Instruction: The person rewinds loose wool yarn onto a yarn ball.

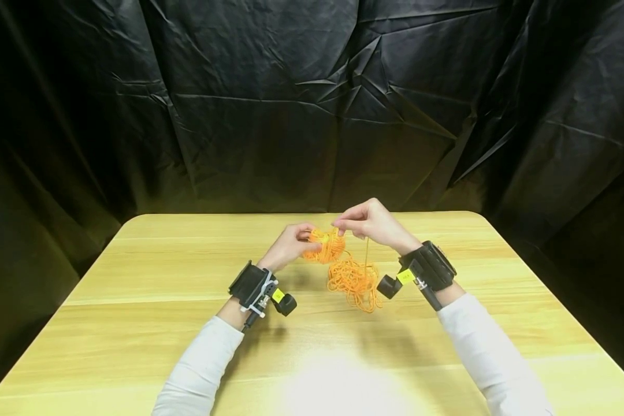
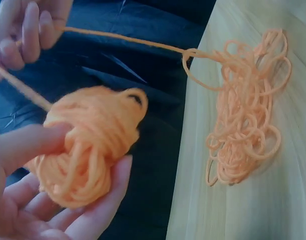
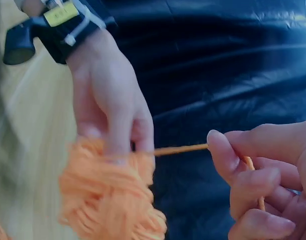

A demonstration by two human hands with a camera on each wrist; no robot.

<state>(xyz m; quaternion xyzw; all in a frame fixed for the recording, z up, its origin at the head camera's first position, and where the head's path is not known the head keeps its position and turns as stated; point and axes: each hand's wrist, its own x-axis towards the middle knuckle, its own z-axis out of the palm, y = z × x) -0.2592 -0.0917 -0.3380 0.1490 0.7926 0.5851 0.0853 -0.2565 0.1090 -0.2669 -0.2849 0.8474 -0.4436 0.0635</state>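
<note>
A wound ball of orange yarn [image 2: 92, 145] is gripped between the thumb and fingers of my left hand [image 1: 289, 245], held above the table. My right hand [image 1: 372, 222], just to the right of the ball, pinches the yarn strand [image 3: 183, 149] between thumb and index finger. That strand runs taut from the ball to the pinch, then passes through the right fingers. From there it hangs down to a loose, looped heap of orange yarn [image 1: 355, 281] on the table. In the right wrist view the ball looks blurred.
The light wooden table [image 1: 135, 323] spreads under both arms, with a bright glare near its front. Behind its far edge hangs a creased black curtain [image 1: 270, 138]. Each wrist wears a black strap with a small camera [image 1: 390, 286].
</note>
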